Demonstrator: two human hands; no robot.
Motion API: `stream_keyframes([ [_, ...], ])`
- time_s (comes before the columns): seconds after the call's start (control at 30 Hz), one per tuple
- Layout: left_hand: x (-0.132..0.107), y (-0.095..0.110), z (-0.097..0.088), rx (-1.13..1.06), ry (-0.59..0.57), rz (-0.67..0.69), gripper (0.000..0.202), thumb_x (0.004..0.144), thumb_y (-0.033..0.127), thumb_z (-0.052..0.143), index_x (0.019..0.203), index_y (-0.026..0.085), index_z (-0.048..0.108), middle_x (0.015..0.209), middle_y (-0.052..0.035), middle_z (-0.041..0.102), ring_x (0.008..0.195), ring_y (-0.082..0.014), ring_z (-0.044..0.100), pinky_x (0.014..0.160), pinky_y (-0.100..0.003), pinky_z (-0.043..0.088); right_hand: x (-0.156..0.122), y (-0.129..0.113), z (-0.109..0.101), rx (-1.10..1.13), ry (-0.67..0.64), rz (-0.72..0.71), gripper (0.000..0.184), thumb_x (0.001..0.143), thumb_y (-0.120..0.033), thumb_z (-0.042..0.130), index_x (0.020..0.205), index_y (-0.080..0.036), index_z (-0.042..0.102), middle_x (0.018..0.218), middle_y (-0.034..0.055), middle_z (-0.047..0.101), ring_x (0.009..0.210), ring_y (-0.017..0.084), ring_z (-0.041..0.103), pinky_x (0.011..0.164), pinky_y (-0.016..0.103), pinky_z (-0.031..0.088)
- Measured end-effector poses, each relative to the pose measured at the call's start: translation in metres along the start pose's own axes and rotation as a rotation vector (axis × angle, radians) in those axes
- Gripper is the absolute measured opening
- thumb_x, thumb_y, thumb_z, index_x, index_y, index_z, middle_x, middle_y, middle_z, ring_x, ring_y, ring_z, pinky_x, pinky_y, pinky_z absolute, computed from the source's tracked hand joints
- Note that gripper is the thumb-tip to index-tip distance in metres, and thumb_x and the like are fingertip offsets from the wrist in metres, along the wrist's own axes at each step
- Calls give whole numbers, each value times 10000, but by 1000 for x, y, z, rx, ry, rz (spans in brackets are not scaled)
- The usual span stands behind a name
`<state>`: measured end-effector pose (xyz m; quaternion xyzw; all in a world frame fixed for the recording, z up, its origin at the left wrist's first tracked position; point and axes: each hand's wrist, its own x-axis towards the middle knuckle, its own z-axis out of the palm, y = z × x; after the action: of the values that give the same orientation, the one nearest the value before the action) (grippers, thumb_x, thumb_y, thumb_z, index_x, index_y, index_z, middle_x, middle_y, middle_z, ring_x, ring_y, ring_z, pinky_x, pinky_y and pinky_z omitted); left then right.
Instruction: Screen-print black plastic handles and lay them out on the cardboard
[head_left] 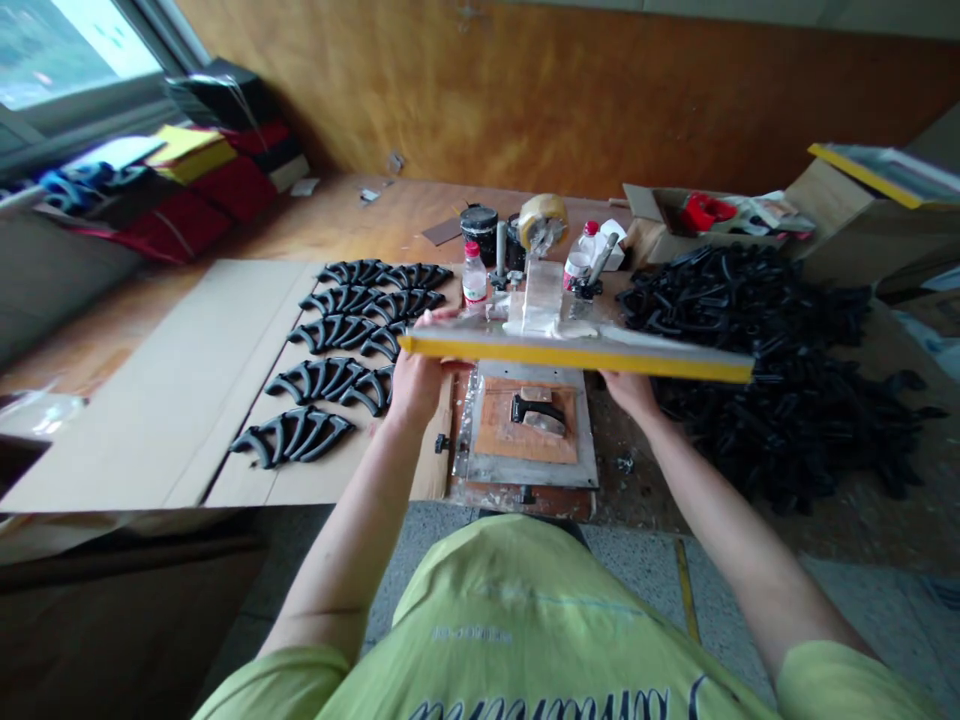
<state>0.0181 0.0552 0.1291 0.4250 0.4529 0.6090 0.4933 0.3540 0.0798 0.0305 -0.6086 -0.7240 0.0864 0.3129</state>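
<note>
Presently, yellow-edged frame [577,352] sits raised above flat metal plate [586,472], right end slightly lower, blocking sight of the plate's far part. Left hand [421,372] is curled around the frame's left end; right hand [628,388] meets its underside, fingers hidden, so I cannot tell how closed. Black curved part [547,408] lies on wooden board [491,442], atop the plate. Green T-shirt [510,600]: large dark script, cut off, not legible to me; label on red-capped bottle [474,275] too small to read. Near that bottle: tape roll [541,222], smeared black tub [478,232]. Left: smooth arched pieces [292,437] in fanned rows on cardboard sheet [172,390]. Right: tangled black heap [757,390] crowding the bench [330,215]; beyond, open carton [641,205].
</note>
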Motion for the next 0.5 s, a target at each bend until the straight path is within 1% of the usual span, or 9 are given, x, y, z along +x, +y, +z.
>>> stream_keyframes([
  [0.07,20,13,11,-25,-33,21,437,897,611,501,1074,224,598,927,-47,697,805,-162,688,605,-253,556,-28,-11,26,-72,-98,-78,356,908,-484,589,819,-160,707,771,38,705,731,165,638,735,264,522],
  [0.13,28,18,18,-51,-30,44,413,913,604,479,1109,250,562,942,-42,702,828,-167,696,601,-259,564,-47,-28,50,-184,-177,-142,290,869,-464,666,813,-181,684,864,84,700,873,223,631,819,332,505],
  [0.2,18,10,22,-65,37,51,407,910,603,491,1139,269,538,980,-41,708,840,-164,699,596,-250,561,-56,-44,64,-264,-224,-114,242,897,-414,642,834,-181,653,903,117,685,932,255,609,837,363,484],
  [0.23,6,1,24,-56,59,12,427,893,616,512,1131,262,543,981,-48,713,833,-169,701,580,-243,553,-58,-51,68,-278,-233,-63,226,928,-389,599,849,-181,637,888,122,679,914,255,606,816,359,480],
  [0.3,-29,-24,28,-8,3,-194,503,832,661,571,1075,221,584,966,-87,727,819,-200,708,541,-244,534,-61,-66,71,-262,-214,52,232,985,-361,493,895,-182,611,845,114,669,852,244,604,763,343,470],
  [0.33,-50,-39,31,31,-101,-375,549,781,685,616,1019,191,613,952,-119,732,812,-230,712,521,-258,530,-64,-74,72,-239,-188,91,246,1001,-363,452,916,-186,602,832,107,664,834,242,601,746,339,466],
  [0.37,-69,-53,34,46,-214,-554,589,749,694,646,1035,181,628,1004,-145,732,854,-261,714,541,-288,546,-69,-84,72,-215,-159,103,256,1010,-367,426,928,-193,595,830,101,659,834,242,598,743,339,463],
  [0.43,-100,-76,39,-8,-261,-724,612,740,721,629,1024,179,640,1040,-147,726,920,-278,704,615,-330,574,-80,-103,73,-159,-152,11,245,1013,-362,422,932,-205,591,866,94,654,887,244,589,784,346,461],
  [0.5,-112,-91,34,-80,-175,-775,581,753,719,607,960,176,628,976,-124,726,895,-255,703,657,-341,578,-88,-113,70,-88,-237,-194,196,1003,-323,458,930,-212,602,916,79,656,957,233,575,855,346,452],
])
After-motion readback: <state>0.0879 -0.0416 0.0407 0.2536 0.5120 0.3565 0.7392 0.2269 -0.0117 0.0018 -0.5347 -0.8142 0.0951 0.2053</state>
